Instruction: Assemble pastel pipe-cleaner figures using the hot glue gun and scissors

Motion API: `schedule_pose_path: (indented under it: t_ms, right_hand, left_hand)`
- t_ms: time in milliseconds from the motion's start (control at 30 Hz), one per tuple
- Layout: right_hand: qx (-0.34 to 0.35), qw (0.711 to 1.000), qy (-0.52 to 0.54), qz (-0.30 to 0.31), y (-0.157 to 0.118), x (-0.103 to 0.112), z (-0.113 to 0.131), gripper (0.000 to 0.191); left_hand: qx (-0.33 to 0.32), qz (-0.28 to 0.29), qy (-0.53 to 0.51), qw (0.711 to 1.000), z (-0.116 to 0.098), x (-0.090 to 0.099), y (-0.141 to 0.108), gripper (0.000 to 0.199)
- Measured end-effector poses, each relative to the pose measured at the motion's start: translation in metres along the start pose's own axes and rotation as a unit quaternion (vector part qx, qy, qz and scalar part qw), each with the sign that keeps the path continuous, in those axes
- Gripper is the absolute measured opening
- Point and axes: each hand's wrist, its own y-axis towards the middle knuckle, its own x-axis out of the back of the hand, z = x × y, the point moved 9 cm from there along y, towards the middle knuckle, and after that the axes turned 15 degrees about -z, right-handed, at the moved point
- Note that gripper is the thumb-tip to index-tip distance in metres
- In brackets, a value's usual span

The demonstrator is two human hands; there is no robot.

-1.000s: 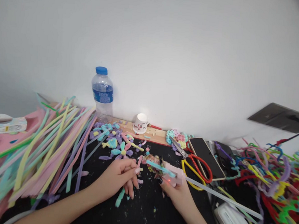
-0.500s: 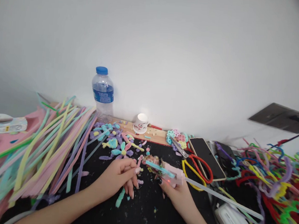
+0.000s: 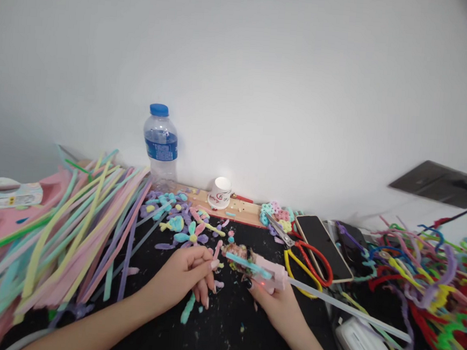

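Observation:
My left hand is closed in a pinch, thumb against index finger, on a short pink pipe cleaner piece that sticks up from the fingertips. My right hand is wrapped round a pink glue gun with a small red light. A long clear glue stick runs out of its back end. The gun's nozzle end looks caked with residue and points left, close to the pink piece; whether they touch I cannot tell. Beyond my left hand lies a pipe cleaner flower with blue, pink and purple petals.
Long pastel pipe cleaners are heaped on the left, bright curled ones on the right. Red-and-yellow scissors and a phone lie right of the gun. A bottle and paper cup stand by the wall.
The pink piece in my left hand now stands more upright, its tip higher. The glue gun has shifted very slightly.

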Motion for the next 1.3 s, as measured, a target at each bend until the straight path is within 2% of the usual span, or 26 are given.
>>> schedule_pose_path:
  t_ms: [167, 433, 800, 1300]
  right_hand:
    - [0.002, 1.000, -0.020, -0.018, -0.001, 0.003, -0.002, 0.025]
    - [0.032, 0.999, 0.000, 0.024, -0.001, -0.004, 0.011, 0.026]
    - [0.042, 0.999, -0.021, 0.013, -0.002, -0.003, 0.010, 0.024]
    - [0.052, 0.998, -0.029, 0.027, -0.003, -0.005, 0.012, 0.019]
  left_hand:
    - [-0.001, -0.001, -0.008, 1.000, 0.000, 0.001, 0.000, 0.030]
    - [-0.002, 0.004, -0.010, 1.000, 0.001, -0.001, 0.001, 0.030]
    - [0.002, -0.004, -0.008, 1.000, -0.002, 0.001, 0.000, 0.030]
    - [0.002, -0.007, -0.010, 1.000, 0.001, 0.001, 0.001, 0.027]
